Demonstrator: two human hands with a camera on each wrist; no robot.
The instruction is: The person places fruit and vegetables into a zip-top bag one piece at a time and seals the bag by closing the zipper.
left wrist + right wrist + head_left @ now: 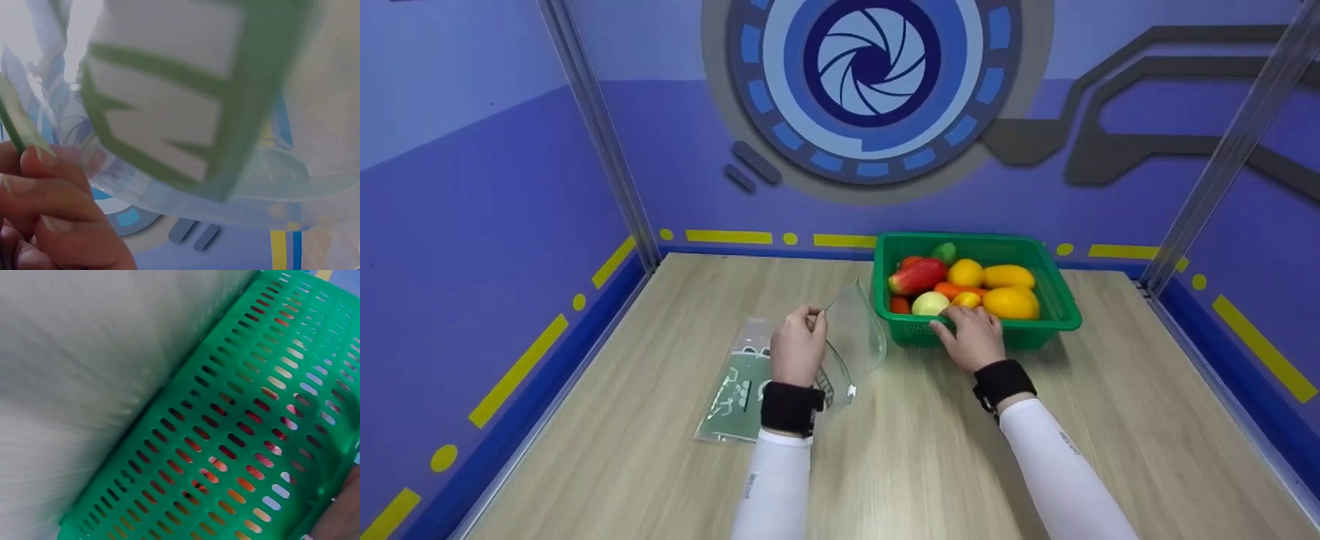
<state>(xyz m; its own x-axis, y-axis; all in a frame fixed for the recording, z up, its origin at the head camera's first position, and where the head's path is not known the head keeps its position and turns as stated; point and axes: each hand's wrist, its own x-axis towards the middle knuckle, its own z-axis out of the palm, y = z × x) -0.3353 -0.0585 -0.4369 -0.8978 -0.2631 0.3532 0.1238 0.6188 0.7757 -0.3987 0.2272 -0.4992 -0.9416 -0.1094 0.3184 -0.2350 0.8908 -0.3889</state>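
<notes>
My left hand [797, 349] pinches the edge of a clear plastic zip bag [856, 330], which stands partly spread to its right. In the left wrist view, bent fingers [62, 208] hold the bag's edge beside a blurred green-and-white print [163, 112]. My right hand [976, 339] lies over the front rim of a green basket [1061, 311], fingers reaching in beside a small yellow fruit [966, 300] and a pale round onion-like item [930, 303]. Its fingertips are partly hidden. The right wrist view mostly shows the basket's slotted wall [185, 433].
Also in the basket are a red mango-like fruit [917, 277], a carrot [960, 290], an orange [966, 273] and several other fruits and vegetables. A green-printed clear bag [735, 397] lies flat on the wooden table [900, 465]. Blue-purple panels [502, 225] enclose the table.
</notes>
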